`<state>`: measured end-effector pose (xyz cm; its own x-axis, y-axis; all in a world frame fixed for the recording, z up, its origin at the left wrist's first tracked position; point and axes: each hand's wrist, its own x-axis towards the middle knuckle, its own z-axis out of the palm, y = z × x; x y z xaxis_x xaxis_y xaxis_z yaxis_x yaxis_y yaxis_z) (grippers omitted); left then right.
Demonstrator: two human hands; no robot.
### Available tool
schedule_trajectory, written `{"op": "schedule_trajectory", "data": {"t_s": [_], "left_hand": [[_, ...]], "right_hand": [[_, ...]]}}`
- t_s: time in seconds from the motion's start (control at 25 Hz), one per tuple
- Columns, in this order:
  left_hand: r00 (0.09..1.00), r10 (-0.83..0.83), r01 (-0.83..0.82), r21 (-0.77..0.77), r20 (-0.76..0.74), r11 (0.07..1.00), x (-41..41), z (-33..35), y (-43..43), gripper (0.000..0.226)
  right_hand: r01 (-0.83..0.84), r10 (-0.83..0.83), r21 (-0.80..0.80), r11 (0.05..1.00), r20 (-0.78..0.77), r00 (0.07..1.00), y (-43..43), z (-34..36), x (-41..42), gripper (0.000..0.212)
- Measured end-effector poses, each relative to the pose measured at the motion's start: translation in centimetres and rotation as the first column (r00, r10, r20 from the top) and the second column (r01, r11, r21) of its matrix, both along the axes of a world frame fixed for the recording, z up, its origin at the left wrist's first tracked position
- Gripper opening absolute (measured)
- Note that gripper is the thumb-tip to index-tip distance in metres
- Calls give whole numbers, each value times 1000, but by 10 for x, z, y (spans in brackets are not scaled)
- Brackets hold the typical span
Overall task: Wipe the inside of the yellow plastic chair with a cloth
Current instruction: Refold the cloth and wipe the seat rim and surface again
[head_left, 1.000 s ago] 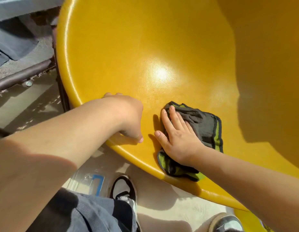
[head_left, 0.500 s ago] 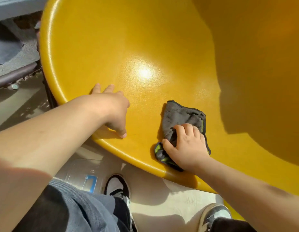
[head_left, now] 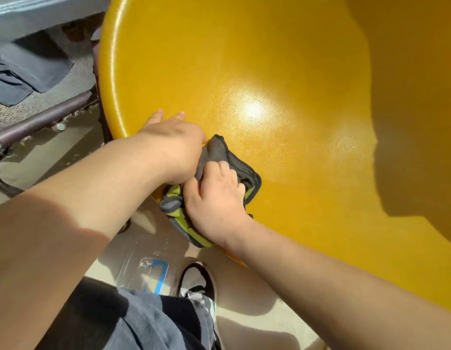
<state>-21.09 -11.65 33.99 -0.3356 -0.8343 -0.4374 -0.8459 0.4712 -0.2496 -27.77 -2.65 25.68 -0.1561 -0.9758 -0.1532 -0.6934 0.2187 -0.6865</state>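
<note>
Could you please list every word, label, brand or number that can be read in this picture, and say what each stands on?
No text can be read anywhere.
Yellow chair: plain, no marking.
Cloth: grey with green edging, no label visible.
Clear plastic lid on the floor: a blue mark, but no letters can be made out.
Shoe: black and white, no legible brand.

This looks like a sunlit indoor living or lounge space. A pale smooth floor (head_left: 247, 294) catches hard sunlight at 6 o'clock. At 10 o'clock, a grey patterned woven rug (head_left: 37, 102) lies beneath dark tubular metal furniture framing (head_left: 42, 120). A glossy moulded yellow plastic chair shell (head_left: 244, 59) fills 12 to 3 o'clock.
</note>
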Motion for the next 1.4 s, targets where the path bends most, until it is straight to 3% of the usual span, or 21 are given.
{"op": "schedule_trajectory", "data": {"t_s": [0.08,0.16,0.28,0.4,0.48,0.56,0.68,0.8,0.92,1.08,1.2,1.28,1.4], "left_hand": [[999,8,-10,-36,-50,999,4,6,0,66],[994,34,-38,-46,-99,998,7,8,-1,61],[987,39,-43,-22,-156,999,10,5,3,53],[976,50,-47,18,-212,999,9,6,9,58],[950,61,-59,14,-306,998,10,12,14,59],[897,95,-119,-30,-433,992,20,18,13,55],[824,6,-188,-263,-567,946,38,19,2,43],[857,-72,-177,-423,-511,889,38,17,-5,32],[850,-83,-232,-511,-520,828,40,23,-14,41],[756,-58,-367,-496,-652,787,46,30,-20,58],[759,-8,-395,-470,-651,789,34,27,-21,46],[738,8,-441,-474,-675,762,31,28,-23,34],[740,-13,-437,-494,-673,752,25,29,-25,47]], "right_hand": [[-57,63,-83,995,73,995,-17,4,9,20],[-97,104,-128,987,46,993,-11,-5,-1,25],[-224,203,-126,966,-162,966,28,-25,-38,34],[-259,261,52,965,-342,903,48,-33,-91,47],[-121,183,166,979,-436,881,48,-35,-108,47],[90,1,173,981,-465,885,42,-31,-98,45],[269,-207,163,949,-322,924,31,-23,-50,44],[229,-219,91,969,-110,970,15,-8,-9,41],[164,-163,-20,986,51,985,-1,6,14,31],[158,-126,-167,973,185,975,-39,18,31,25],[199,-154,-236,951,197,968,-103,32,39,23],[296,-237,-246,923,245,940,-157,51,28,34],[338,-290,-301,892,194,937,-208,57,-7,38]]}}
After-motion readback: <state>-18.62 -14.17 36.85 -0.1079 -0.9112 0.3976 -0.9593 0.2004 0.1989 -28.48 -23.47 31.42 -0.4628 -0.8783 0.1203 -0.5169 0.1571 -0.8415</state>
